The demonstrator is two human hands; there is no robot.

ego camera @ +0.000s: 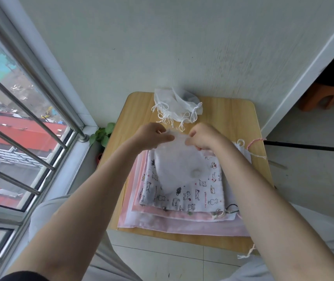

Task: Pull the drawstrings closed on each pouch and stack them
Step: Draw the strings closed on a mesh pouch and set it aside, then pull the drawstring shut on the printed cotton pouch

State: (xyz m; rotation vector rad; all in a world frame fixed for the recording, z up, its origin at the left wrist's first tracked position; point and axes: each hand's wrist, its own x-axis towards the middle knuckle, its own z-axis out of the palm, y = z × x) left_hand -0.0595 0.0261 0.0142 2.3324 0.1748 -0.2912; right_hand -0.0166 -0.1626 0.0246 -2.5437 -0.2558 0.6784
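Note:
A sheer white pouch (179,165) hangs above the pile of pouches, held at its top edge by both hands. My left hand (153,135) pinches the top left corner. My right hand (204,137) pinches the top right corner. Beneath it lies a cat-print pouch (198,194) on larger pink and white pouches (182,224). At the back of the table sits a heap of white pouches (177,105) with tangled white drawstrings. Whether the held pouch's mouth is drawn closed is not visible.
The small wooden table (233,114) stands against a white wall. A window with metal bars (20,110) is at the left, a small plant (102,134) beside the table. Loose pink and white cords (252,144) lie at the table's right edge. A wooden stool (320,96) stands far right.

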